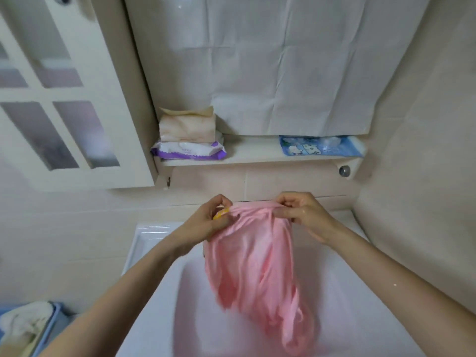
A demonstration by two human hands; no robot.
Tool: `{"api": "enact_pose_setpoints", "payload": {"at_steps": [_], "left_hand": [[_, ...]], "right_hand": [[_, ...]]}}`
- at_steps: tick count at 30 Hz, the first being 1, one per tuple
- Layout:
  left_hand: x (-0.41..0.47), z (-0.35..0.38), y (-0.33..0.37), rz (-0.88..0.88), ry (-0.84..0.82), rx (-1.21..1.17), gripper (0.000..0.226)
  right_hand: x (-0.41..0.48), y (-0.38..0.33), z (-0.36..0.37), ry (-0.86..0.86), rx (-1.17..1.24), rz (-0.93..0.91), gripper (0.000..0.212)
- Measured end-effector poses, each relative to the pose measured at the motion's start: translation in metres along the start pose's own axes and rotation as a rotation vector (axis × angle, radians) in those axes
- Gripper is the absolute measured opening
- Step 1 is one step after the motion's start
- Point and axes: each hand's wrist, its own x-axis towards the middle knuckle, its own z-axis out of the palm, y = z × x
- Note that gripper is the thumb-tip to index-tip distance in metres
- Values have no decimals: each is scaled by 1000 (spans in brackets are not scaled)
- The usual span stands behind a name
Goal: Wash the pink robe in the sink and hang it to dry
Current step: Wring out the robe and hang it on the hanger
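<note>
Pink robe [255,266] hangs bunched above the white sink [152,256], held up by its top edge. Left hand [211,222], at 9 o'clock of that edge: fingers clamped on the fabric, with a small yellow item [220,215] showing between them. Right hand [304,215], at 3 o'clock: fingers pinching the fabric. Shelf [257,153] at 12 o'clock carries a purple wipes pack [188,152].

No legible text; print on purple wipes pack [188,150] blurred.

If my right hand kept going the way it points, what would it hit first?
Probably the left hand: the right hand points along the gathered top edge of the pink robe toward it. Depth is unclear.
</note>
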Motion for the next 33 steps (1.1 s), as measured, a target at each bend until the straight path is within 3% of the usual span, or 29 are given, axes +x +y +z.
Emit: {"api": "enact_pose_setpoints", "payload": {"at_steps": [2, 3, 6, 7, 9, 10, 12, 15, 17, 20, 24, 30, 33], "left_hand": [[-6, -8, -3, -111, -350, -26, 38], [-7, -7, -9, -160, -423, -85, 35], [-5, 11, -15, -318, -208, -77, 32], [-4, 19, -14, -328, -127, 40, 43], [-11, 37, -16, -293, -144, 162, 96], [-14, 45, -19, -267, -147, 139, 104], [-15, 50, -14, -201, -83, 203, 76], [-4, 46, -11, -232, -77, -47, 32], [2, 36, -10, -159, 52, -131, 17], [3, 23, 18, 3, 196, -193, 20], [9, 22, 40, 157, 151, -115, 17], [10, 20, 44, 253, 214, -6, 18], [10, 18, 54, 354, 173, 28, 23]], "right_hand": [[-1, -20, 2, 5, 36, -77, 7], [-2, -29, 4, -12, 34, -111, 8], [-5, -46, 15, -87, 14, -232, 18], [-5, -49, 18, -97, 19, -270, 17], [-4, -56, 21, -88, 35, -327, 17], [-3, -58, 22, -83, 42, -349, 19], [-2, -60, 22, -82, 35, -378, 24], [-6, -57, 18, -71, 25, -359, 30], [-12, -51, 10, -99, -7, -297, 27], [-17, -34, 1, -185, -121, -166, 25], [-16, -12, -3, -369, -243, -3, 46], [-14, -17, -6, -329, -122, 31, 73], [-12, -17, 2, -405, -30, 77, 66]]}}
